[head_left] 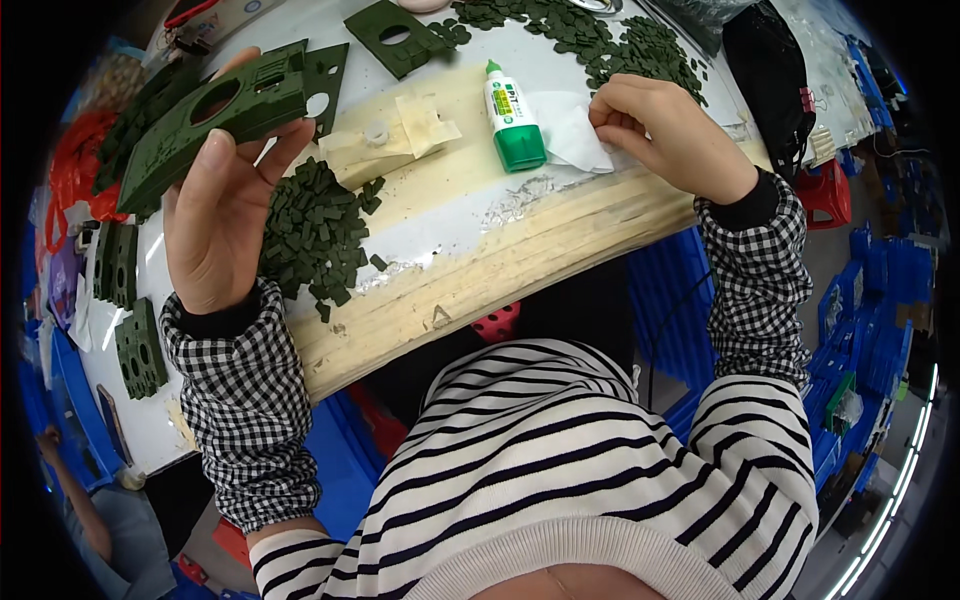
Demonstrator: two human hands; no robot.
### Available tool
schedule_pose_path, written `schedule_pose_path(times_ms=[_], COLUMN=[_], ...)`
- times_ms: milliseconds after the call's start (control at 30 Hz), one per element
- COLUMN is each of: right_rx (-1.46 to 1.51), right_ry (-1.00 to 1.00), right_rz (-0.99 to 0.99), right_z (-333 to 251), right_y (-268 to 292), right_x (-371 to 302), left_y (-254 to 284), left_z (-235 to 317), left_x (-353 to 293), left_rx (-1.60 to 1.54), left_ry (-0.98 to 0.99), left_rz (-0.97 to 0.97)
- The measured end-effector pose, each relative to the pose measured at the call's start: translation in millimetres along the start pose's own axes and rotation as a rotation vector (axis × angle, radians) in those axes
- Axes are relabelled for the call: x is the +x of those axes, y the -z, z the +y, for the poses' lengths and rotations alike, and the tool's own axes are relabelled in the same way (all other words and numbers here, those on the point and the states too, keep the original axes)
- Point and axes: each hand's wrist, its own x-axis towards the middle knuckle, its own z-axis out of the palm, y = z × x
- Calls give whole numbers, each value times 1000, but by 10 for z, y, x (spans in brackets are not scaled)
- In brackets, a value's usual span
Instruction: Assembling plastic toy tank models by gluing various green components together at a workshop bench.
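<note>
My left hand [222,205] holds up a dark green plastic plate [215,115] with a round hole, lifted above the table's left side. My right hand [668,130] rests on the table at the right, fingers curled and pinching the edge of a white tissue [566,125]. A white glue bottle with a green cap [513,117] lies on the table between the hands, just left of the tissue. A heap of small green pieces [320,235] lies right of my left wrist.
More small green pieces [590,40] spread across the far table, with another green plate [395,35] beside them. Green parts [135,345] are stacked at the left edge. Pale tape patches [390,135] sit mid-table. Blue crates [865,320] and a red stool [825,190] stand at the right.
</note>
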Motion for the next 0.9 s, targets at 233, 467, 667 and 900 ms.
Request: schedule_pose_path(times_ms=[233, 467, 667, 900], right_rx=[-619, -736, -579, -354], right_ry=[145, 195, 215, 148], right_rz=[-12, -28, 67, 31], right_z=[-228, -264, -80, -119], right_y=[-69, -101, -78, 85], right_x=[-87, -24, 11, 36], left_y=[44, 58, 52, -61], left_z=[-8, 12, 0, 21], left_x=[4, 7, 18, -35], left_rx=[-48, 14, 7, -35], left_ry=[13, 12, 7, -12], left_rz=[-18, -4, -27, 57])
